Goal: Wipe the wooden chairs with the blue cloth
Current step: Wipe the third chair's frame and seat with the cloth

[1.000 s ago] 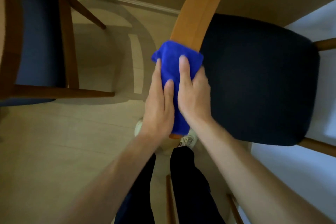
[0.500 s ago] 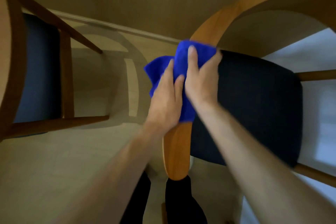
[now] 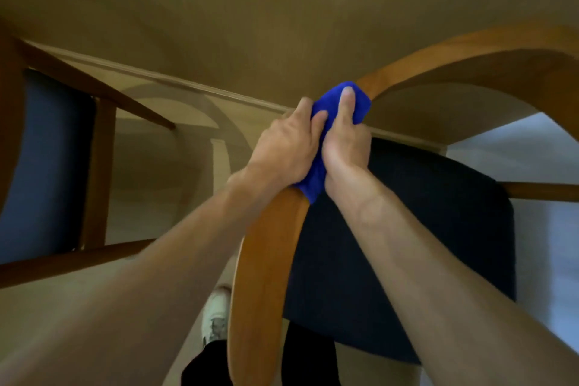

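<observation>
Nearest, at the bottom edge: I see dark trouser legs (image 3: 200,367) and one white shoe (image 3: 216,316) on the pale floor (image 3: 150,166), just left of the chair rail.
Chair rail: the curved wooden backrest (image 3: 266,276) of the chair I am working on rises from the near edge, bends right past my hands and arcs away to the far right.
Seat: its dark seat cushion (image 3: 407,244) lies right of the rail, under my right forearm.
Blue cloth (image 3: 360,100): wrapped over the rail at the bend, sandwiched between my two hands; one end pokes out beyond my fingertips on the far side, the other end hangs out below my palms on the near side.
Left hand (image 3: 282,150): clasped against the left side of the cloth, fingers curled round it and the rail.
Right hand (image 3: 344,141): gripping the right side of the cloth, thumb laid straight along the top of it, palm touching the left hand's knuckles.
Second chair (image 3: 53,166): well apart at the far left, wooden frame with a bluish seat.
Farthest: a skirting strip (image 3: 188,84) runs along the foot of a brownish wall (image 3: 282,9).
</observation>
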The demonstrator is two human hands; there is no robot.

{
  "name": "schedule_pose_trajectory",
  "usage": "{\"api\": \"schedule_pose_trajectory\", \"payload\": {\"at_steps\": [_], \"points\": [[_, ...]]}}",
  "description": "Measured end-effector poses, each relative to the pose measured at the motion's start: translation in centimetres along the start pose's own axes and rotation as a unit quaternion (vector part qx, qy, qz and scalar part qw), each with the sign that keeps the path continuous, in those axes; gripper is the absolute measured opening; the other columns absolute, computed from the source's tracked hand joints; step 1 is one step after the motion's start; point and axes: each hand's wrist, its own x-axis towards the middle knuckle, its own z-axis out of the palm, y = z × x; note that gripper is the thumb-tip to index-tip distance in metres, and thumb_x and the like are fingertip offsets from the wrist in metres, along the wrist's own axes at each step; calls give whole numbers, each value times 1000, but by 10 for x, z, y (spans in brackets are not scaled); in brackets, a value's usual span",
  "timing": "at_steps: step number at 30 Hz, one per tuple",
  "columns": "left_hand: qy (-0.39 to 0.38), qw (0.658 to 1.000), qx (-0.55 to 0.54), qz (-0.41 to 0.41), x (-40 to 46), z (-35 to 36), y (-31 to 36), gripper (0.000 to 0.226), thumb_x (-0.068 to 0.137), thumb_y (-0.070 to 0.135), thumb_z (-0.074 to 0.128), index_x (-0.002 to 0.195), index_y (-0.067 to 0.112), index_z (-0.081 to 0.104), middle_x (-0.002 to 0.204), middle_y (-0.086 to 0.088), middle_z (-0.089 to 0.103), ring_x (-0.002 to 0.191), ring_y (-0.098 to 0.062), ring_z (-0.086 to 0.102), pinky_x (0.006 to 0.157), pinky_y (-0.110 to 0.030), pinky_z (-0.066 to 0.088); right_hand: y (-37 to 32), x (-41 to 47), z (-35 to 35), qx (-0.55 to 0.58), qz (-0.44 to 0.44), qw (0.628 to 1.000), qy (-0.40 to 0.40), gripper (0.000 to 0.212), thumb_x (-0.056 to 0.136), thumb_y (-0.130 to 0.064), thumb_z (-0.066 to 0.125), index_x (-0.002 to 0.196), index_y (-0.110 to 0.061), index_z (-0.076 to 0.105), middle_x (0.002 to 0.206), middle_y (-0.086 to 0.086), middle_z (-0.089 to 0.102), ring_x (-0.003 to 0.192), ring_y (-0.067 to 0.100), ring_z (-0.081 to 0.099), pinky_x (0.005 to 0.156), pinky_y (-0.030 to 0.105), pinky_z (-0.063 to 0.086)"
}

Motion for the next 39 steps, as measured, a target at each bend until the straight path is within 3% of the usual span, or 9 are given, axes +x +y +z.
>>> {"api": "schedule_pose_trajectory", "payload": {"at_steps": [5,11,16,21,26,30,33,36,39], "points": [[-3,995,68,76,7,1,-10,39,104,35,25,117,6,46,98,-11,58,76,-29,58,68,-44,49,1,-3,8,-13,0,1000,26,74,88,-76,32,109,-11,63,82,-2,71,63,11,66,45,20,40],[7,995,-61,81,-8,-13,-33,42,101,36,29,116,5,53,88,-11,65,75,-29,60,69,-41,48,9,-25,24,-8,-8,1000,29,75,89,-75,33,111,-9,62,84,1,71,65,13,67,49,21,42],[4,997,-47,63,-28,-58,-80,39,103,30,30,125,6,53,79,15,50,83,-26,62,75,-28,41,15,-65,71,11,2,1000,-16,63,91,-71,36,113,-15,54,85,-3,67,67,9,64,51,18,41],[22,998,-1,66,-36,-98,-132,36,105,29,27,118,6,53,89,2,59,76,-20,60,71,-32,48,12,-95,122,-17,-8,997,-75,54,93,-66,37,115,-17,46,83,-6,61,63,3,59,44,11,37],[26,998,7,58,-35,-99,-133,41,101,45,24,121,17,46,98,2,57,76,-11,60,70,-35,54,5,-76,127,-143,-65,986,-51,72,91,-71,31,130,-12,42,126,6,46,106,18,50,79,31,46],[34,996,73,47,15,-90,-96,34,103,44,24,120,21,42,104,-1,58,86,-26,62,74,-45,51,-33,-26,100,-188,-86,978,-11,82,91,-70,36,136,-3,39,138,12,40,126,27,43,86,32,36],[35,986,147,74,64,-78,-57,35,103,45,24,122,21,41,110,-2,58,95,-30,61,70,-36,42,-71,5,62,-226,-127,965,38,77,88,-63,55,134,-2,41,136,12,43,120,26,49,85,30,40],[25,988,132,70,70,-79,-47,51,96,55,35,138,25,34,118,-1,58,103,-29,60,75,-37,42,-101,9,23,-284,-305,908,45,31,90,-32,66,109,-13,49,113,3,53,96,16,55,66,16,39],[-12,983,181,3,42,-91,-70,64,80,61,57,123,19,36,110,0,60,91,-28,63,74,-38,50,-125,9,18,-422,-508,744,-105,41,78,-4,66,114,-18,51,116,3,50,106,21,52,88,30,48]]}}
